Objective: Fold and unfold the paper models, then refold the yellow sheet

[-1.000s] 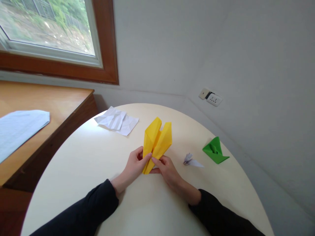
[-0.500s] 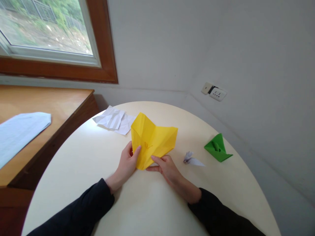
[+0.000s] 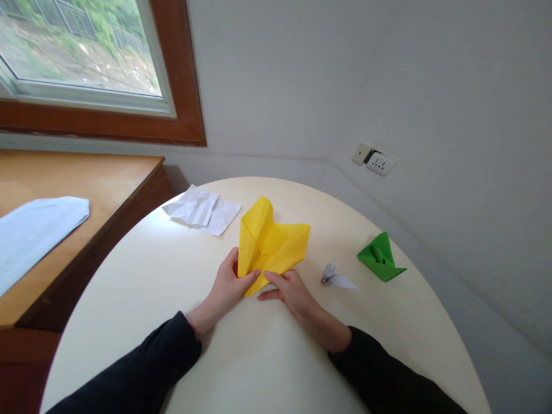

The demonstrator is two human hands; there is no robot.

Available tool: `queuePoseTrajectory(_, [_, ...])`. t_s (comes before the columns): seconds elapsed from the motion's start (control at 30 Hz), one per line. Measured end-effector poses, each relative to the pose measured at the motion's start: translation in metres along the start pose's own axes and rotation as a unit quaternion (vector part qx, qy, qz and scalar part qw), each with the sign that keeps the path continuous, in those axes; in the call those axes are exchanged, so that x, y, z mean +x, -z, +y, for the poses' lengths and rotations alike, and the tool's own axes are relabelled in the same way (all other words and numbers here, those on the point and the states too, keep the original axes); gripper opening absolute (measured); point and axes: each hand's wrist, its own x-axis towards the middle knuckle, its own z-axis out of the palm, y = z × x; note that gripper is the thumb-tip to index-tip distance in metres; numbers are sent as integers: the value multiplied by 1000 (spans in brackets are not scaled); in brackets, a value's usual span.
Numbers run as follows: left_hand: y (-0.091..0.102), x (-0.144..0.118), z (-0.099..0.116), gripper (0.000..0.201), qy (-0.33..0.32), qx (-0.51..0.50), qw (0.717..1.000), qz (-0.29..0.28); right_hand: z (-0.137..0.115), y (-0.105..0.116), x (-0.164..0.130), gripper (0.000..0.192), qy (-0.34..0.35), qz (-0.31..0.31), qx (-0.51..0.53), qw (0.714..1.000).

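A creased sheet of yellow paper (image 3: pixel 280 244) is held between both hands, a little above the round white table (image 3: pixel 267 362). My left hand (image 3: pixel 230 282) grips its left side, the thumb pressed on the front and the fingers hidden behind. With thumb and fingers, my right hand (image 3: pixel 291 290) pinches the lower edge near the bottom corner. The left part of the paper stands up and leans inward; the right part spreads out flatter. Small dark marks show near its middle fold.
Creased white sheets (image 3: pixel 202 210) lie at the table's back left. To the right of my hands are a small folded white paper piece (image 3: pixel 338 279) and a folded green paper boat (image 3: pixel 379 259). A wooden desk (image 3: pixel 86 172) at left bears a pale folded cloth or paper (image 3: pixel 43 233).
The yellow paper's left side has been pushed inward and to the right, folding up more. My left thumb has moved down and right, close to the right thumb. The right hand has barely moved.
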Motion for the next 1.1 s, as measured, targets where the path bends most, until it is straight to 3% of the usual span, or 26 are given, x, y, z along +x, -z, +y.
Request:
queuePoseTrajectory(0.37, [2,2,-2,56,10,-41,999,15,6,3,4,37,8,-12,-66,998])
queuePoseTrajectory(0.6, [19,12,2,64,46,-33,998,-2,15,4,-3,19,114,-70,-198,971])
queuePoseTrajectory(0.7, [30,17,1,68,47,-15,999,-22,16,6,-7,8,244,-46,-315,916])
queuePoseTrajectory(0.77, [36,19,1,71,47,-2,998,-44,15,10,-7,5,341,-26,-392,854])
queuePoseTrajectory(0.87, [43,21,4,74,55,3,996,-72,13,18,-3,15,442,-4,-501,744])
queuePoseTrajectory(0.97, [46,22,7,76,79,-30,991,-105,12,21,-1,27,473,-19,-594,651])
queuePoseTrajectory(1.1, [50,21,12,73,132,-91,976,-150,12,17,-2,36,480,-66,-647,589])
